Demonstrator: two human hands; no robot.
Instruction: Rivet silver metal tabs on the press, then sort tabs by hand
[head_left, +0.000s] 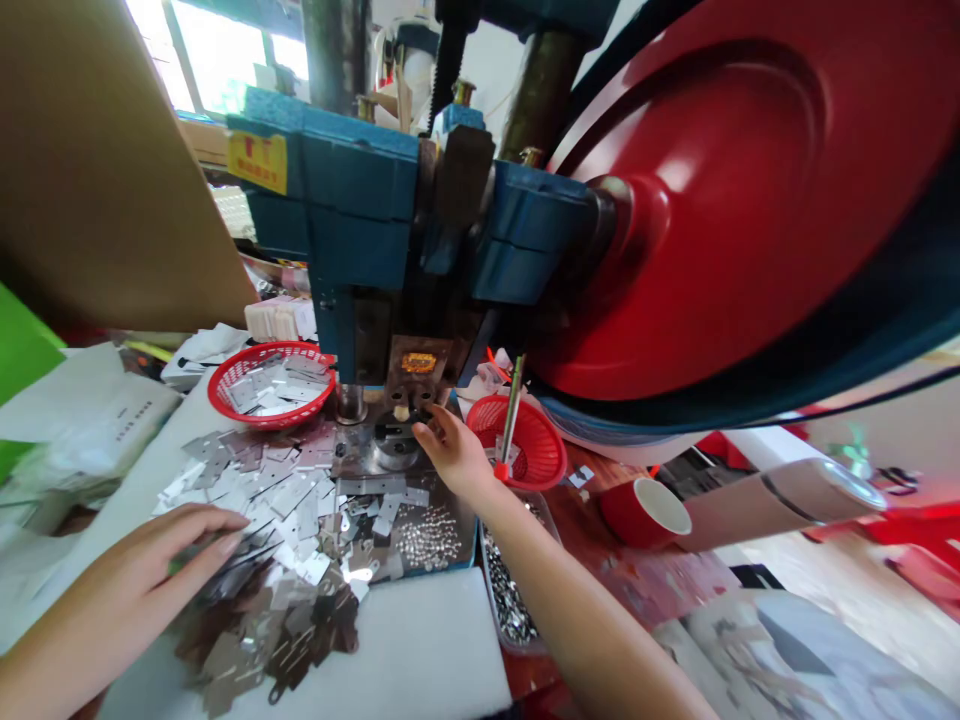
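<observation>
Left hand (pixel 161 565) at metal plates (pixel 296 505), right hand (pixel 459 458) at die (pixel 395 452): fingers narrow, holdings we cannot tell, clearance from ram (pixel 405 378) advised.

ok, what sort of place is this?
Probably a small metalworking shop: a blue press with a large red wheel, loose flat metal plates heaped in front, and a red basket holding more such pieces.

Flat silvery metal plates (pixel 300 500) lie overlapping in a loose heap.

Head-worn camera, facing forward and down, close to blue press (pixel 360 200), edges seemingly blurred
</observation>
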